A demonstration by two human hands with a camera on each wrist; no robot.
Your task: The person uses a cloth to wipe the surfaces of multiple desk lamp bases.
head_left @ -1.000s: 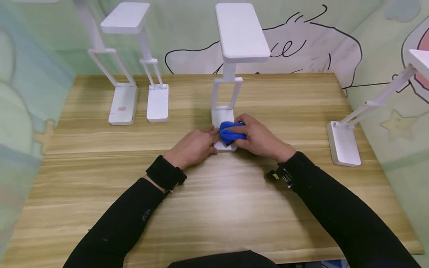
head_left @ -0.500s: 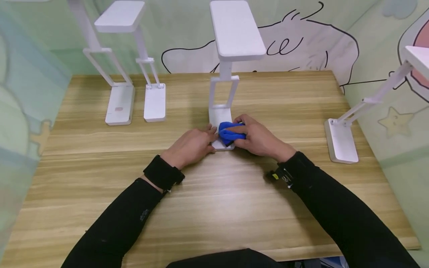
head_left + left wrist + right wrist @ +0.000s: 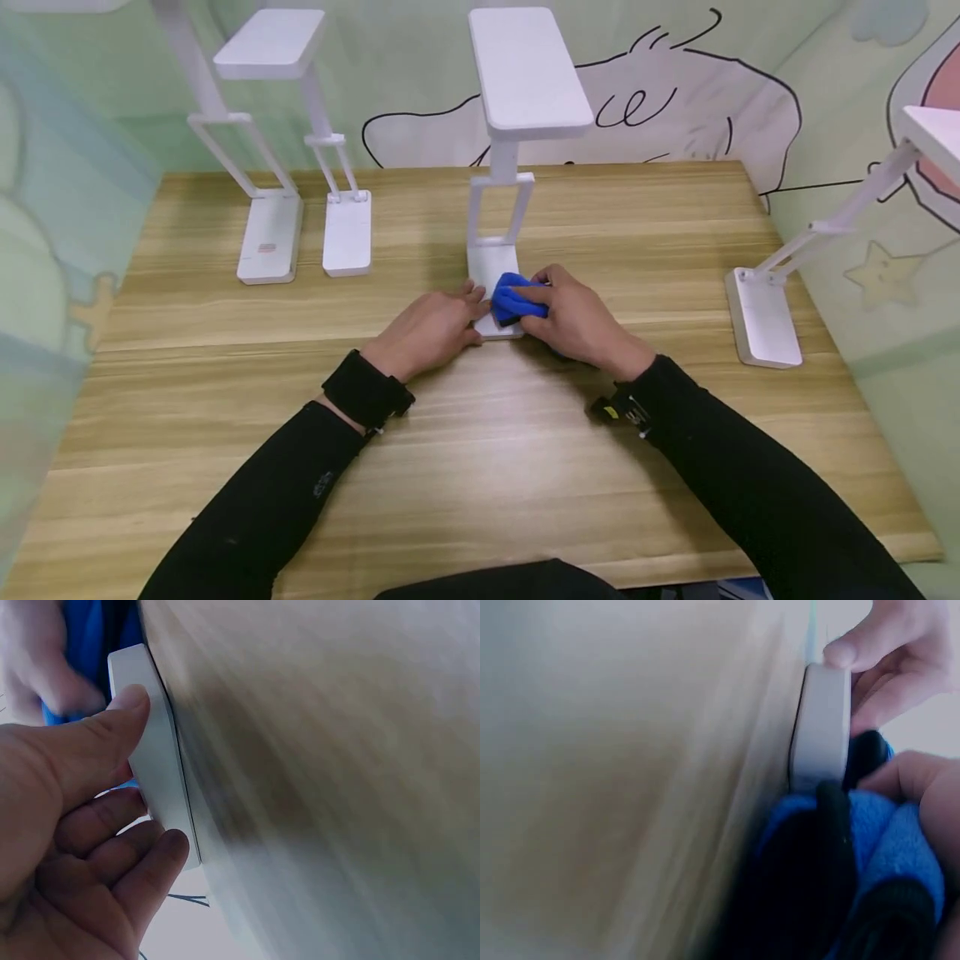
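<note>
The wood-grained table [image 3: 450, 500] meets a pale green back wall [image 3: 420, 67] along its far edge — a white, black-outlined cartoon figure [image 3: 697, 104] spreads behind the right half. Off the right edge, the right wall [image 3: 900, 367] bears a smiling yellowish star [image 3: 885, 271]; off the left edge, the left wall [image 3: 30, 358] shows soft blue-green shapes. Pale light glosses the tabletop toward the near edge.
</note>
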